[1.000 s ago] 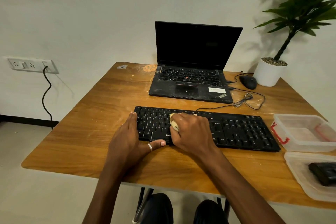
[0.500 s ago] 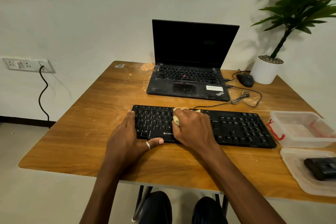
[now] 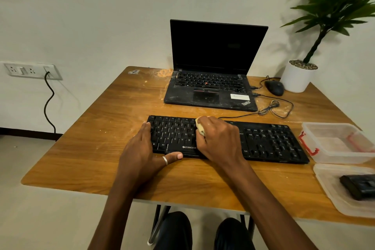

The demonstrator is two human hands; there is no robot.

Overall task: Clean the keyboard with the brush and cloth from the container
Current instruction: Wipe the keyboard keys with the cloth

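A: L hand [image 3: 142, 154], gripping anything?
B: No. Lying flat on table [image 3: 101, 138], keeping fingers straight & together, touching left end of kbd [image 3: 269, 140]. Stretching ringed thumb along kbd's front edge, touching it too.
A: R hand [image 3: 219, 140]?
B: Curling fingers tight round cloth [image 3: 200, 128], pale yellow, bunched up. Showing only a bit of it at thumb side. Pressing it down onto keys, approx. mid-left of kbd, reaching toward top rows.
A: And container [image 3: 334, 142]?
B: Sitting open just beside kbd's right end, showing red clips. Holding nothing visible, though blurry inside. Lid [image 3: 328, 189] lying nearer table's front edge, carrying dark obj [image 3: 359, 186], getting cut off by frame edge.
A: Further back?
B: Laptop [image 3: 211, 89] standing open w/ dark screen, right behind kbd. Mouse [image 3: 275, 87] & white plant pot [image 3: 298, 77] sitting together at far right corner.
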